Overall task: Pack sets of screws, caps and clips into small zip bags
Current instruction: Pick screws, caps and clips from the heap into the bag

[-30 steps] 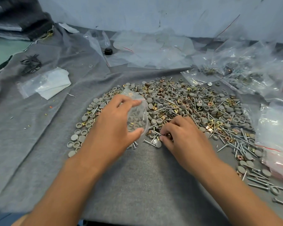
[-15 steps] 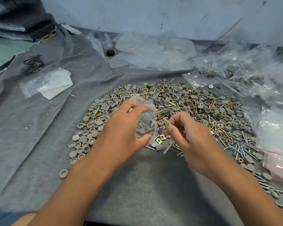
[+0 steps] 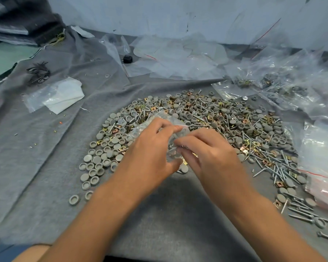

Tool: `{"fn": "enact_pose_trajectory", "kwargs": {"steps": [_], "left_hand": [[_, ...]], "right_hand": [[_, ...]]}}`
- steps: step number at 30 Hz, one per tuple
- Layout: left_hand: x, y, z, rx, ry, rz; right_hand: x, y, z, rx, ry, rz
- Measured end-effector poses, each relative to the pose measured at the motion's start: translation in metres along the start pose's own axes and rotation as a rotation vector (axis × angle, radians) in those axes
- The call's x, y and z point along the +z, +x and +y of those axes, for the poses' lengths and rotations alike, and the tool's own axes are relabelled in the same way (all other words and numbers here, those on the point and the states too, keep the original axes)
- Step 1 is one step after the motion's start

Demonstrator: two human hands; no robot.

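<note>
A wide pile of grey round caps (image 3: 102,157), brass square clips (image 3: 244,150) and long silver screws (image 3: 280,167) covers the grey cloth (image 3: 45,148). My left hand (image 3: 150,148) grips a small clear zip bag (image 3: 175,122) over the pile's near edge. Caps show through the plastic. My right hand (image 3: 210,154) is at the bag's mouth, its fingertips curled and pinching a thin screw against the bag. Most of that screw is hidden by the fingers.
Empty zip bags with red seal lines (image 3: 322,148) are stacked at the right. Filled bags (image 3: 282,86) lie at the back right and loose clear plastic (image 3: 178,55) at the back. At the left are a folded white bag (image 3: 62,95) and black wire ties (image 3: 38,72).
My right hand picked a screw out of the pile, lifted it and brought it left to the bag's mouth. My left hand kept hold of the bag and raised it slightly.
</note>
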State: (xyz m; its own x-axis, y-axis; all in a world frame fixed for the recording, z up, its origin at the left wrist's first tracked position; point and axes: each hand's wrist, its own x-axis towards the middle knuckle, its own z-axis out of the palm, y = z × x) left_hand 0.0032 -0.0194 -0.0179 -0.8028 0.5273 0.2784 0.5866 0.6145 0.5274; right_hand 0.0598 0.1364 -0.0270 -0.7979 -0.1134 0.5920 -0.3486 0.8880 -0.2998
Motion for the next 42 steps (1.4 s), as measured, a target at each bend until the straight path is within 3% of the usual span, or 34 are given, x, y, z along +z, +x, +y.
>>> {"fn": "enact_pose_trajectory", "kwargs": {"steps": [6,9,13,16,20,27,33,37,39,42], "left_hand": [[-0.002,0.0,0.0,-0.006,0.0,0.005],[-0.003,-0.001,-0.003,-0.021,0.011,0.008],[-0.004,-0.002,-0.006,-0.029,0.039,0.003],[-0.004,-0.002,-0.007,-0.035,0.059,0.007],[-0.003,-0.002,-0.007,-0.038,0.076,0.011],[-0.002,-0.002,-0.006,-0.031,0.092,0.014],[-0.003,-0.002,-0.005,-0.026,0.074,0.014],[-0.004,-0.002,-0.004,-0.029,0.061,0.009],[-0.004,-0.002,-0.004,-0.024,0.052,0.011],[-0.004,-0.002,-0.001,-0.014,0.039,0.015]], "right_hand": [[-0.002,0.0,-0.002,0.14,0.215,0.054],[-0.011,-0.001,0.009,0.213,0.204,0.082],[-0.015,-0.008,0.037,0.448,0.031,-0.24],[-0.007,-0.012,0.04,0.377,-0.104,-0.405],[0.001,-0.009,0.032,0.233,-0.216,-0.395],[0.002,-0.009,0.026,0.172,-0.285,-0.456],[0.007,-0.014,0.029,0.145,-0.277,-0.407],[0.001,-0.008,0.03,0.272,0.013,-0.19],[-0.004,-0.005,0.023,0.225,0.124,-0.055],[-0.006,-0.002,0.009,0.15,0.204,0.009]]}}
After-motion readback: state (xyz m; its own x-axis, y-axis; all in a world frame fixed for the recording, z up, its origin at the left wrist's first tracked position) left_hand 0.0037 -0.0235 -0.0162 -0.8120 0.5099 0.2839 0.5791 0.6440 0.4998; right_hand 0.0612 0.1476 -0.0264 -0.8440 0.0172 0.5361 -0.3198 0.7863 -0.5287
